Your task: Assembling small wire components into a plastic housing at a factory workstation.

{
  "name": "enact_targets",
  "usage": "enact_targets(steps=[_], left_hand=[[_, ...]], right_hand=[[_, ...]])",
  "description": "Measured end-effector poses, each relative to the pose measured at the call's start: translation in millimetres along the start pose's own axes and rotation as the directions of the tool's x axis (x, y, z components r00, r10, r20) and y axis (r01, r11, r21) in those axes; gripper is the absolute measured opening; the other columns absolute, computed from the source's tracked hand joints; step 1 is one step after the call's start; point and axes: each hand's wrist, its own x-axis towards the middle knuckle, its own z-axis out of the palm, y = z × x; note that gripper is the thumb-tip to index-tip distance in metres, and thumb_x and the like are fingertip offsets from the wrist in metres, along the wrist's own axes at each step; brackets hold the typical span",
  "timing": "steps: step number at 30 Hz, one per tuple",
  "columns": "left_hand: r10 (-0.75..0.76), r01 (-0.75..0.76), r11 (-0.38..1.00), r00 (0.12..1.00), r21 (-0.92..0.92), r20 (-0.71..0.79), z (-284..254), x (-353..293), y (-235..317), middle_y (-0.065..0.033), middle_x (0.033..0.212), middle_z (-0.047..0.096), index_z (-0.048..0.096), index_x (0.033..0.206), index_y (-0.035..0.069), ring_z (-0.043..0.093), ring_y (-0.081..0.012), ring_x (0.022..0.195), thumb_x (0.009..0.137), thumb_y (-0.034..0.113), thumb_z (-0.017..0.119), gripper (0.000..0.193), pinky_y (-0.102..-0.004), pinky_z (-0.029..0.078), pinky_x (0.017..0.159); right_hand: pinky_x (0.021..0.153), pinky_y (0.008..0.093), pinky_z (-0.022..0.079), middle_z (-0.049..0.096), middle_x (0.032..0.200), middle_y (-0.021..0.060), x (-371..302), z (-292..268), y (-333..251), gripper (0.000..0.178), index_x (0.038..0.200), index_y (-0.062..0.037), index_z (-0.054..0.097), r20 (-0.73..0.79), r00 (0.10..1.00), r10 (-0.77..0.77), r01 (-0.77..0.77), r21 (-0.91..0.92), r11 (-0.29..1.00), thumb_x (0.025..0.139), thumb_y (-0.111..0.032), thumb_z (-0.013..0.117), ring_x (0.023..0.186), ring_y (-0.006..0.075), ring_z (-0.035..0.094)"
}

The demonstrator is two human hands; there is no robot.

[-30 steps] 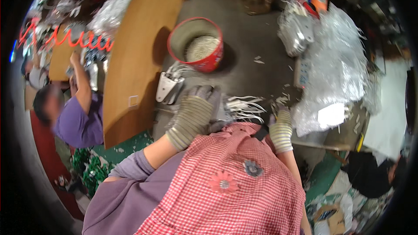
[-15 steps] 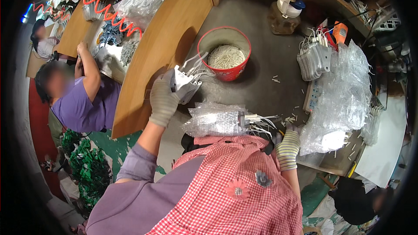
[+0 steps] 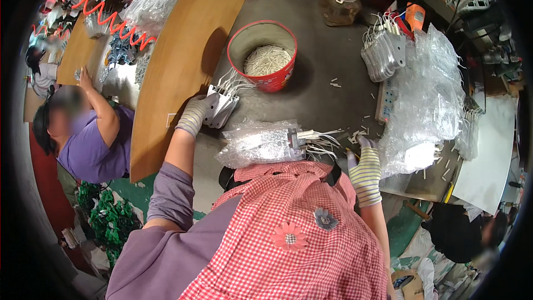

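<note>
Head view: left hand (image 3: 195, 114), in striped glove, at left edge of a white wired stack (image 3: 223, 110), fingers bent against its side; thumb hidden, cannot tell how firmly gripped; stack at left part of grey table (image 3: 322, 50), just beside red bucket (image 3: 273, 81) of short white sticks (image 3: 267, 61); right hand (image 3: 366, 173), also gloved, at table's near edge, thumb narrowly parted from fingers; loose white sticks (image 3: 361, 133) just beyond; cannot tell if anything held; between hands, near checked apron (image 3: 250, 216), bubble-wrapped bundle (image 3: 258, 147), white wires (image 3: 322, 139) out at right end.
</note>
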Motion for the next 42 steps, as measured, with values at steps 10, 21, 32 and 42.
enact_targets(steps=[10, 21, 32, 42], left_hand=[[0.011, 0.050, 0.985, 0.937, -0.168, 0.348, 5.8, 5.2, -1.1, -0.0109, 0.097, 0.073, 0.065, 0.115, 0.001, 0.069, -0.0226, 0.082, 0.085, 0.032, 0.073, 0.044, -0.0355, 0.053, 0.075], [0.384, -0.336, 0.882, 0.918, 0.332, -0.093, 54.8, -74.9, 24.2, -0.0192, 0.112, 0.061, 0.047, 0.125, -0.002, 0.061, -0.0313, 0.105, 0.056, 0.039, 0.090, 0.091, -0.0392, 0.050, 0.092], [0.683, -0.451, 0.682, 0.673, 0.575, -0.283, 67.9, -53.0, -20.4, -0.0278, 0.127, 0.051, 0.036, 0.139, -0.002, 0.051, -0.0418, 0.118, 0.051, 0.042, 0.091, 0.113, -0.0476, 0.042, 0.101], [0.815, -0.783, 0.565, 0.578, -0.258, 0.032, 3.0, -138.2, 64.3, -0.0144, 0.121, 0.053, 0.033, 0.133, -0.002, 0.058, -0.0219, 0.109, 0.065, 0.010, 0.091, 0.090, -0.0357, 0.048, 0.099]], right_hand=[[0.094, 0.0484, 0.048, 0.061, 0.118, 0.0232, -5.6, 7.5, 8.2, 0.044, 0.123, -0.0018, 0.057, -0.042, 0.997, -0.067, 0.069, 0.046, 0.997, 0.081, -0.010, 0.069, 0.108, 0.0427, 0.058], [0.095, 0.0445, 0.048, 0.062, 0.114, 0.0199, 3.4, 0.0, -3.2, 0.040, 0.119, -0.0031, 0.060, 0.136, 0.990, -0.019, 0.005, 0.102, 0.995, 0.080, -0.008, 0.069, 0.108, 0.0391, 0.059], [0.089, 0.0456, 0.051, 0.063, 0.112, 0.0214, 6.9, -8.1, -1.5, 0.038, 0.117, -0.0023, 0.061, 0.059, 0.993, -0.102, 0.095, 0.117, 0.989, 0.081, -0.009, 0.069, 0.101, 0.0390, 0.062], [0.075, 0.0303, 0.055, 0.069, 0.104, 0.0098, 66.4, -64.4, -66.1, 0.035, 0.116, -0.0046, 0.067, 0.133, 0.991, -0.019, -0.056, 0.536, 0.842, 0.084, -0.016, 0.073, 0.084, 0.0175, 0.067]])
